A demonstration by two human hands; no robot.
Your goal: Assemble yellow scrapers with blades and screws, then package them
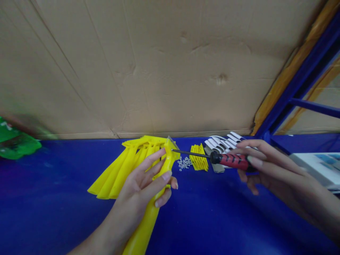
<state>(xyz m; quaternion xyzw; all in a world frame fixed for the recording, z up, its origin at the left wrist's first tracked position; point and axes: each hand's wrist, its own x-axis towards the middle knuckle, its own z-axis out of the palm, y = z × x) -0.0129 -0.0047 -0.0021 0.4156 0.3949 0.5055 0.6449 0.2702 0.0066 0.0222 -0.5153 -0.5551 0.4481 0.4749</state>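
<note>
My left hand (143,189) is wrapped round a yellow plastic scraper (148,221), its head tilted up and a thin blade-like edge at the top. In my right hand (268,166) is a screwdriver (233,161) with a red and black handle, held by the fingers at its rear end. The screwdriver's tip meets the scraper head near a small hole or screw; which one I cannot tell. Several more yellow scraper handles (120,173) lie fanned out to the left, partly behind my left hand. Small metal screws or nuts (184,163) form a pile beyond the screwdriver shaft.
Flat yellow pieces (199,157) are stacked right of the small hardware. White and black curved pieces (223,143) lie behind the screwdriver. A green plastic bag (17,140) is at far left, a white box (318,168) at right. Cardboard (170,71) backs the blue table (53,212).
</note>
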